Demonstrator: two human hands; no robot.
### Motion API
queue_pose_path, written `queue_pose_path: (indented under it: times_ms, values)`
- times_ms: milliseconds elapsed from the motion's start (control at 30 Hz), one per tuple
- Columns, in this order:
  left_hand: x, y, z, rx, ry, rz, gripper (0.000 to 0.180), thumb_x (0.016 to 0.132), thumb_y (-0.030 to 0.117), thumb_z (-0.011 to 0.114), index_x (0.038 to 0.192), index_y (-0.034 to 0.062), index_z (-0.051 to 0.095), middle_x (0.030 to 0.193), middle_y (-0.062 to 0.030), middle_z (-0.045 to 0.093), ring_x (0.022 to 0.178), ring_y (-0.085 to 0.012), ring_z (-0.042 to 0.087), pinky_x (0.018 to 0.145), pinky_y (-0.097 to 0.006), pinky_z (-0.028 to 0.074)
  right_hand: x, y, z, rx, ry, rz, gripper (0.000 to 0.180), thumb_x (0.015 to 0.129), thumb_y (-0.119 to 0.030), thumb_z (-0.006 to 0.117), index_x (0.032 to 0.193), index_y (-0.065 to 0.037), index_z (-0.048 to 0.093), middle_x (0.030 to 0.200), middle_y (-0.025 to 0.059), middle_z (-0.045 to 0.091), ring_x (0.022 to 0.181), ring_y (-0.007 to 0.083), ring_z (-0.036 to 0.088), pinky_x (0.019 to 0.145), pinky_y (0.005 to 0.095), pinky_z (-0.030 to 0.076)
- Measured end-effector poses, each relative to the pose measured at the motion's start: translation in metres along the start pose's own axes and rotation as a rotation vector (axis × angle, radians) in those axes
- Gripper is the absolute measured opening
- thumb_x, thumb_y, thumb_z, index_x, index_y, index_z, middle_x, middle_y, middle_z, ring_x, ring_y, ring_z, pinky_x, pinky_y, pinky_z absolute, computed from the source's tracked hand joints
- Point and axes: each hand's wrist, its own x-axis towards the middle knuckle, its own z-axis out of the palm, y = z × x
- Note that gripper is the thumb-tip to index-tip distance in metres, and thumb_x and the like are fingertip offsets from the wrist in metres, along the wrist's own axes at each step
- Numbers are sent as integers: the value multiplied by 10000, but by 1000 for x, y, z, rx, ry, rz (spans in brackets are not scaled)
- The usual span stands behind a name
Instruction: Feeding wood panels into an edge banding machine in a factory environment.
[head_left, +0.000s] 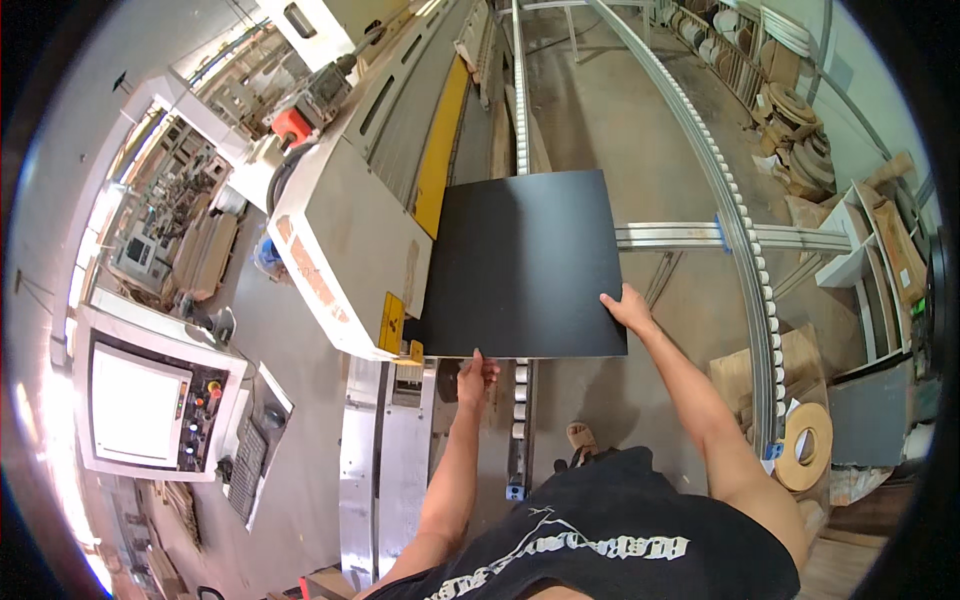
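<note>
A flat, square black panel [525,265] lies across the roller rail, its left side up against the long machine [350,230]. My right hand [628,308] grips the panel's right edge near the close corner, thumb on top and the other fingers mostly hidden. At the near edge, toward the left corner, my left hand [476,378] touches the panel with a fingertip. Its other fingers are loosely bent and apart below that edge, not wrapped round the panel.
A roller rail [765,300] curves along the right, joined by a metal crossbar [670,236]. To the left stand a control screen [140,400] and a keyboard [248,465]. Rolls of edging strip [805,447] rest at the right. Yellow guards [392,322] mark the machine's near end.
</note>
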Motion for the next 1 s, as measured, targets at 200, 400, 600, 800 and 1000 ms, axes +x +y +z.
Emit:
queue_pose_path:
  times_ms: [200, 400, 600, 800, 1000]
  values:
    - [-17, 35, 0, 11, -12, 35, 424, 1029, 449, 554, 1068, 42, 668, 853, -30, 697, 691, -114, 632, 608, -253, 468, 59, 7, 11, 549, 0, -40, 685, 996, -510, 514, 1360, 70, 533, 1258, 273, 645, 1233, 378, 588, 1078, 421, 421]
    - [-125, -14, -57, 3, 52, 20, 354, 1019, 374, 598, 1059, 33, 686, 868, -48, 712, 718, -122, 648, 647, -262, 489, 24, 47, 72, 983, -54, 340, 543, 1040, -461, 439, 1288, 9, 548, 959, 208, 700, 695, 291, 704, 506, 411, 569]
    - [-261, -94, -129, -103, 431, -81, 298, 1021, 316, 585, 1035, 36, 686, 886, -76, 725, 745, -143, 669, 630, -281, 507, -110, 53, 138, 784, -230, 251, 282, 1056, -257, 472, 1149, -40, 627, 775, 88, 645, 611, 183, 639, 485, 295, 497]
    - [-376, -139, -188, -347, 825, 81, 231, 1007, 249, 570, 1017, 42, 673, 826, -82, 702, 690, -151, 657, 601, -263, 495, -242, -111, 139, 517, -240, -578, 205, 995, -168, 573, 1108, -43, 690, 953, 117, 726, 823, 241, 689, 777, 361, 542]
    - [-439, -164, -181, -341, 978, 61, 231, 1015, 256, 582, 993, 48, 681, 826, -54, 699, 706, -117, 642, 627, -254, 497, -332, -181, 189, 95, -962, -1046, 228, 937, -232, 582, 1052, -54, 666, 1025, 195, 695, 975, 420, 647, 801, 491, 515]
